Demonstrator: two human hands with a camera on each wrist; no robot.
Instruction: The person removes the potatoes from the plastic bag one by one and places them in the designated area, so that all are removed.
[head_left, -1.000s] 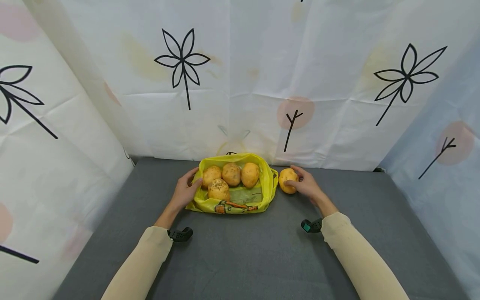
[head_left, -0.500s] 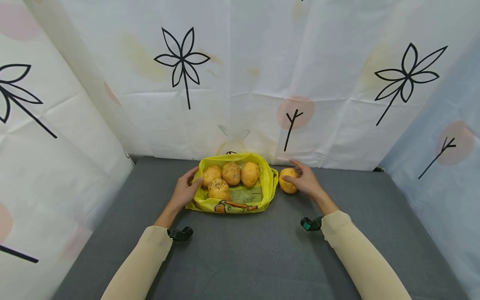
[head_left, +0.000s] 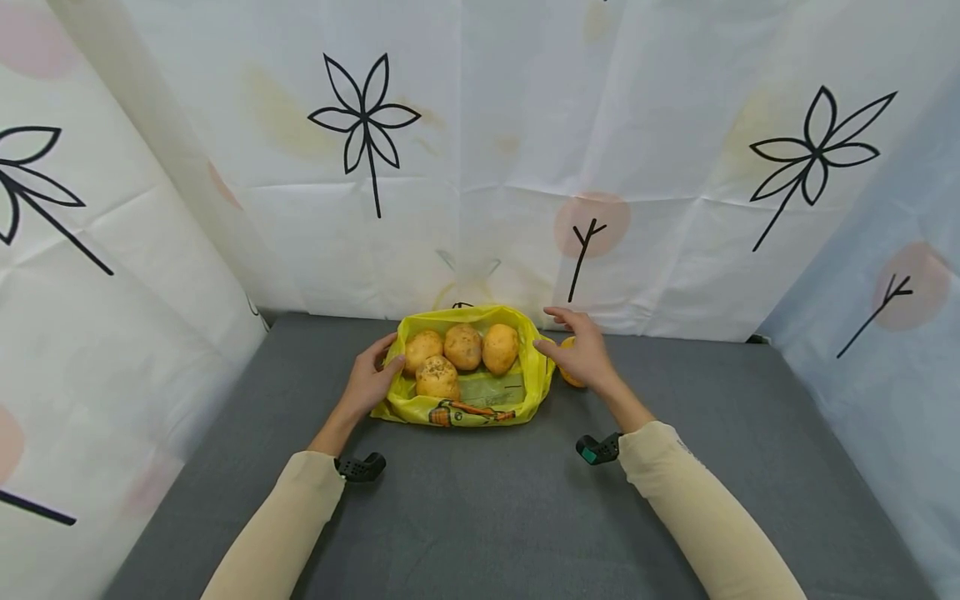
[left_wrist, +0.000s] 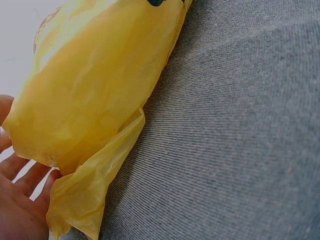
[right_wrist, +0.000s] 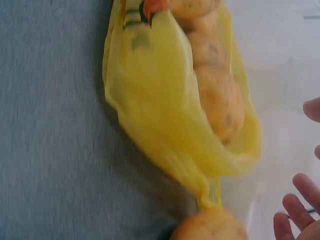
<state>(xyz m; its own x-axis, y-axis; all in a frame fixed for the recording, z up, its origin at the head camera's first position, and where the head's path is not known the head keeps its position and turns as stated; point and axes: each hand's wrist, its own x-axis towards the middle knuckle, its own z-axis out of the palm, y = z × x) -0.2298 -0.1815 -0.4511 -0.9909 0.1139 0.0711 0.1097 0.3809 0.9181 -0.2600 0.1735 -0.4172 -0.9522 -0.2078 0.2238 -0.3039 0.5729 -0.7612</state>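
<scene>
A yellow plastic bag (head_left: 403, 410) lies with its mouth wide, several potatoes (head_left: 462, 347) inside it. My left hand (head_left: 369, 379) holds the bag's left rim, the thumb at the edge of the mouth; in the left wrist view, its fingers reach along the yellow plastic (left_wrist: 95, 95). My right hand (head_left: 585, 354) hovers with spread fingers near the bag's right edge, holding nothing. Partly hidden behind it, a loose potato (head_left: 572, 379) rests on the table just outside the bag. The right wrist view shows this potato (right_wrist: 212, 227) beside the bag's knotted-looking corner.
The grey cloth-covered table (head_left: 480, 517) runs back to a white patterned curtain (head_left: 480, 167), close behind the bag. More curtain stands along the left and right sides. A black band device (head_left: 362, 468) sits on each wrist.
My right hand has let go of the loose potato, spread its fingers and moved left toward the bag. The left hand and the bag have stayed in place.
</scene>
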